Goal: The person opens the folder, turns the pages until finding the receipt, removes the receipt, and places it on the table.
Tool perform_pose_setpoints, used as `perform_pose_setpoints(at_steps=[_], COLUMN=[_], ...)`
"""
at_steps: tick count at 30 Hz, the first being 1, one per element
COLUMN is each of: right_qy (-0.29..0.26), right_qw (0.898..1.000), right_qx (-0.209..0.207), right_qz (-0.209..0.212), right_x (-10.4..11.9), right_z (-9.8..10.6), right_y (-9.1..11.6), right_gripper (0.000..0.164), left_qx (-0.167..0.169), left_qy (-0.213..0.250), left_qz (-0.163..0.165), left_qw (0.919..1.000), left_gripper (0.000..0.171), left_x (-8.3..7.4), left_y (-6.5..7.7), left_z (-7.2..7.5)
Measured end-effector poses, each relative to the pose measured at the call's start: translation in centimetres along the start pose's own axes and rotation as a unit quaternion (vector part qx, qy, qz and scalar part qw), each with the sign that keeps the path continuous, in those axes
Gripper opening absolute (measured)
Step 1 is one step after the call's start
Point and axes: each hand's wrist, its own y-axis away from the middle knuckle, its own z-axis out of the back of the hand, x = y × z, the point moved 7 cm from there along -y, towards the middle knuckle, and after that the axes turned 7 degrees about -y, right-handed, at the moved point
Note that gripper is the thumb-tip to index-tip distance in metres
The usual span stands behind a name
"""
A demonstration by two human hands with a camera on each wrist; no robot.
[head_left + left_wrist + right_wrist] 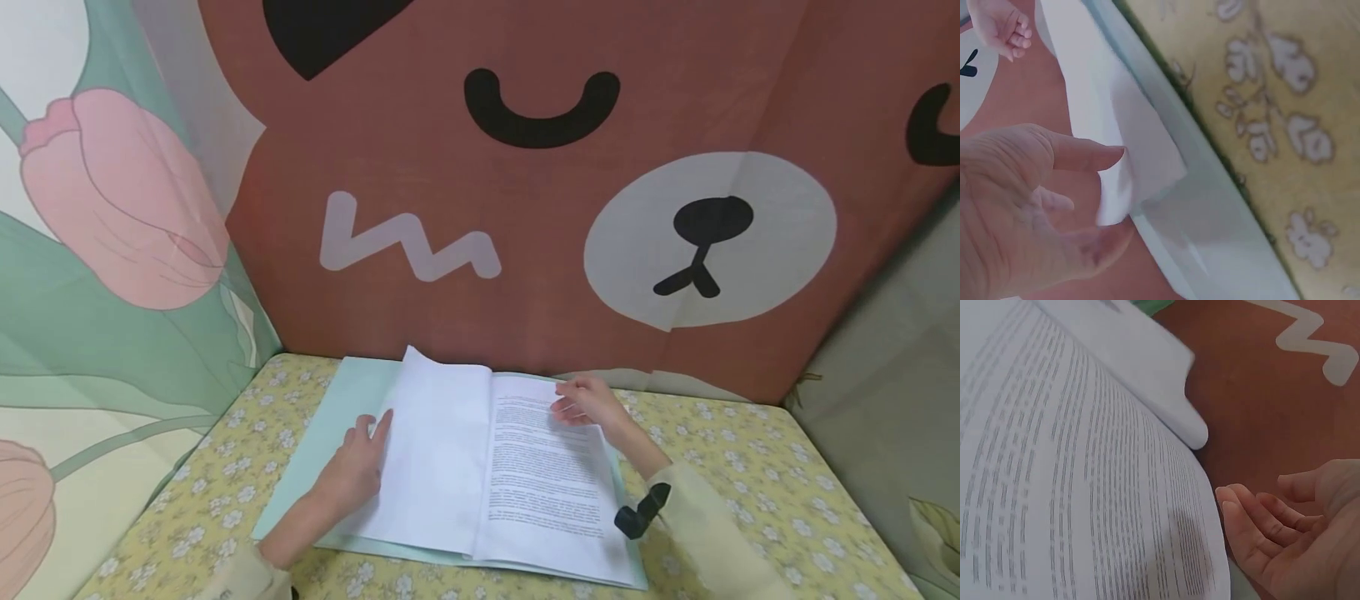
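A light-green folder (303, 467) lies spread on the table with a stack of white paper sheets in it. The left-hand page (435, 467) is blank, and its upper left corner lifts. Lines of print cover the right-hand page (547, 492). My left hand (356, 471) is at the blank page's outer edge; in the left wrist view, its thumb and a finger pinch the curled paper edge (1116, 187). Near the printed page's top right corner, my right hand (588, 404) hovers with loosely bent fingers, holding nothing; the right wrist view shows these fingers (1257, 528) beside the page edge.
A yellow floral cloth (750, 492) covers the table. Close behind the folder hangs a brown curtain (420, 317) with a bear print, and a tulip-print curtain (127, 358) borders the left. A black wrist strap piece (641, 512) sits at the right sleeve.
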Motion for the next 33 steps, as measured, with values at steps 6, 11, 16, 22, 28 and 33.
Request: perform_pose_setpoints(at_steps=[6,11,16,22,28,33], right_qy=[0.023,0.118,0.23,0.268,0.332,0.336], right_qw=[0.999,0.987,0.963,0.955,0.932,0.933], right_qx=[-0.04,-0.075,-0.076,-0.036,0.01,0.024], right_qz=[0.021,0.079,0.118,0.12,0.145,0.126], right_x=[-0.9,-1.0,-1.5,-2.6,-3.2,-3.8], right_z=[1.8,3.0,3.3,2.9,2.3,2.5], right_y=[-0.2,-0.3,-0.5,-0.9,-0.8,-1.0], right_gripper=[0.03,0.026,0.034,0.048,0.059,0.065], left_qx=[-0.029,0.046,0.132,0.182,0.196,0.211], left_qy=[-0.026,0.003,0.033,0.099,0.157,0.174], left_qz=[-0.115,-0.188,-0.15,-0.115,-0.122,-0.108], left_qw=[0.9926,0.981,0.9793,0.9715,0.9602,0.9558], left_gripper=[0.064,0.062,0.052,0.048,0.066,0.084], left_x=[-1.3,-2.5,-2.5,-2.0,-1.9,-2.1], left_y=[0.2,0.8,1.1,1.1,1.1,1.2], left_z=[-0.3,-1.2,-2.1,-2.9,-3.3,-4.0])
